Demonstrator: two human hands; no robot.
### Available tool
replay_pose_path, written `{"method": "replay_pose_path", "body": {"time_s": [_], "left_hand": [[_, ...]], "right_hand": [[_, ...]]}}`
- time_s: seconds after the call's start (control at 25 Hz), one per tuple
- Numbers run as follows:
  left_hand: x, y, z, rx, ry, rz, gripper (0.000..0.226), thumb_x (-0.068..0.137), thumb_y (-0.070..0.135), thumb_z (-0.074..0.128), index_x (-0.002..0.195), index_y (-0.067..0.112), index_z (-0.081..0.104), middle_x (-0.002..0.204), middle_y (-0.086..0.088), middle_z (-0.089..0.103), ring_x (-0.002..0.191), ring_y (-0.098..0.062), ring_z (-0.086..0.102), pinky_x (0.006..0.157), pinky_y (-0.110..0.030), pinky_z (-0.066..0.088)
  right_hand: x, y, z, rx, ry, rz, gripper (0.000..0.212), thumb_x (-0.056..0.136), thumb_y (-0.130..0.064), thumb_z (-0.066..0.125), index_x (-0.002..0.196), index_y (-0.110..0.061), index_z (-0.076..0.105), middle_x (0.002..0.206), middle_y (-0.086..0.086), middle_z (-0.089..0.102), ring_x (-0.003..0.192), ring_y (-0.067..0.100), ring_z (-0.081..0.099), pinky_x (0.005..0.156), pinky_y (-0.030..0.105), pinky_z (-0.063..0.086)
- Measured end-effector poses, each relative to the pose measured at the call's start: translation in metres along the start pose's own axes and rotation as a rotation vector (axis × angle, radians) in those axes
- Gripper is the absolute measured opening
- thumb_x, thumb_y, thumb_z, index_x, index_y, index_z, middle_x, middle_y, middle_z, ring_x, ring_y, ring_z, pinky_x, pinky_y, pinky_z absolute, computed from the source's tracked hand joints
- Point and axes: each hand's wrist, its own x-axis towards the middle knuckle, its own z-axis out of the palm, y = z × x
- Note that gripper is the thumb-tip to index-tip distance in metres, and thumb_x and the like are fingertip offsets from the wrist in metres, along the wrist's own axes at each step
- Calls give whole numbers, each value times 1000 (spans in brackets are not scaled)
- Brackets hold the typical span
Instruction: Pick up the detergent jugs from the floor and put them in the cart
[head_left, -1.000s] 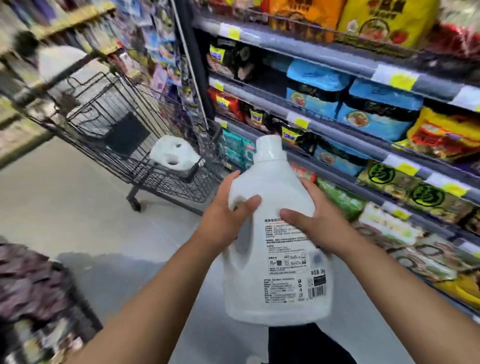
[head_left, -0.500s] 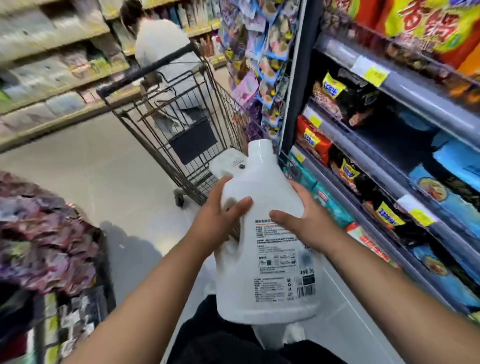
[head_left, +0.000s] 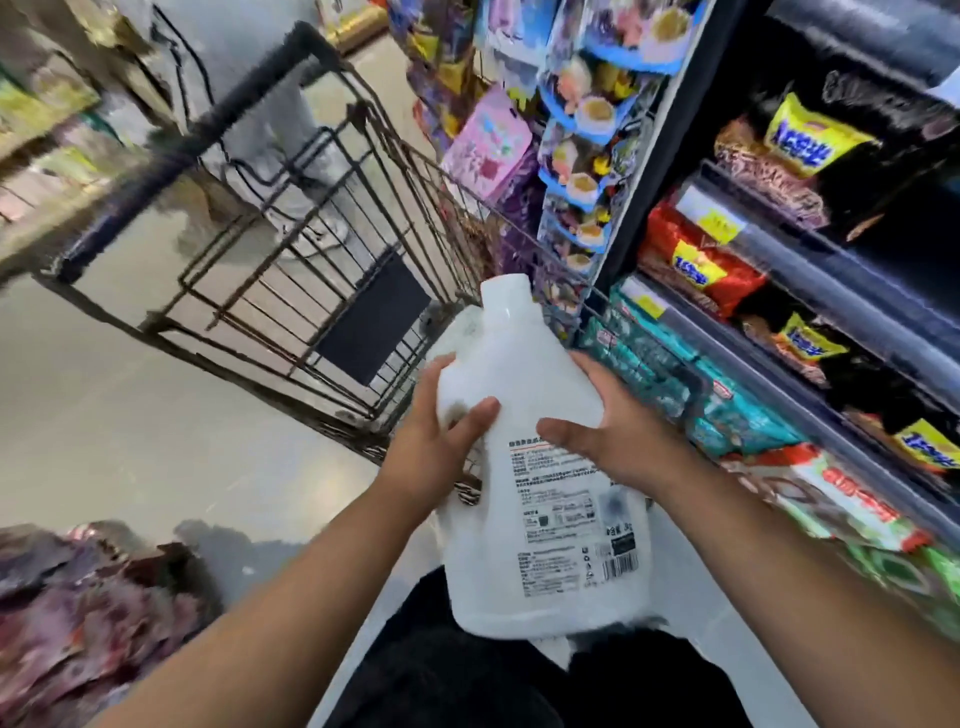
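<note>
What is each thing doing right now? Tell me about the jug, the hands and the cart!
detergent jug: capped, tilted, held in the air.
left hand: grips the jug's left side.
right hand: grips the jug's right side.
cart: upright on the floor, held jug not inside yet.

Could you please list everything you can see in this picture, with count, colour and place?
detergent jug: one, white, centre, held off the floor near the cart
shopping cart: one, dark wire, ahead and left of the jug
black panel: one, black, on the cart's wire wall
shelves: several tiers, dark, right side, with yellow, red and teal packets
hanging packets: many, pink and blue, beyond the cart
blurred packets: a pile, purple-red, bottom left
another person: one, light clothes, behind the cart
floor: grey, left half
left hand: one, grips the jug's left side
right hand: one, grips its right side
</note>
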Motion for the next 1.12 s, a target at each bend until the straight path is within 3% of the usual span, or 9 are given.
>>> {"method": "replay_pose_path", "body": {"time_s": [0.12,0.24,0.36,0.56,0.72,0.88,1.0,1.12], "left_hand": [[47,-19,-24,-32,16,-46,72,68,69,68,132,49,41,122,3,64,106,-18,67,94,-48,52],[83,-40,-28,-73,87,-101,61,80,61,65,134,41,44,120,6,63,110,-15,62,95,-38,50],[107,-56,-18,-208,176,-225,51,90,49,61,136,37,42,116,10,62,106,-8,60,85,-26,48],[157,-82,5,-294,314,-323,57,93,49,56,144,40,31,110,19,57,104,-8,58,90,-27,41],[202,-112,18,-376,373,-387,53,94,46,56,142,42,34,106,25,56,103,-2,57,88,-26,42],[243,-138,25,-440,432,-402,49,91,47,60,134,47,36,111,19,59,102,-2,58,85,-26,46],[267,-150,24,-411,417,-438,56,89,54,58,137,53,28,116,13,59,103,-12,59,90,-34,48],[284,-165,26,-375,386,-482,58,89,61,53,139,55,24,120,10,58,106,-19,58,97,-39,46]], "right_hand": [[54,-10,20,-35,-21,56,75,69,-49,83,130,-51,38,118,-24,57,108,6,59,92,32,50],[110,-4,27,-99,-85,122,77,69,-56,79,136,-44,43,120,-17,60,110,11,61,96,33,50],[161,1,22,-205,-202,180,87,68,-64,75,143,-39,40,131,-17,54,114,9,57,100,31,46],[240,15,17,-339,-351,191,86,75,-53,75,149,-40,33,128,-15,56,103,-1,58,81,16,45],[297,47,27,-378,-393,194,85,73,-54,76,147,-43,35,122,-16,61,103,1,60,85,20,46],[340,68,37,-369,-392,153,82,72,-49,80,143,-45,40,114,-23,58,98,-5,57,76,16,44],[364,79,42,-407,-350,117,91,63,-57,82,143,-44,40,127,-14,56,110,10,58,89,24,46],[377,87,47,-512,-317,120,98,57,-65,80,143,-41,37,123,-9,56,105,16,59,93,33,49]]}}
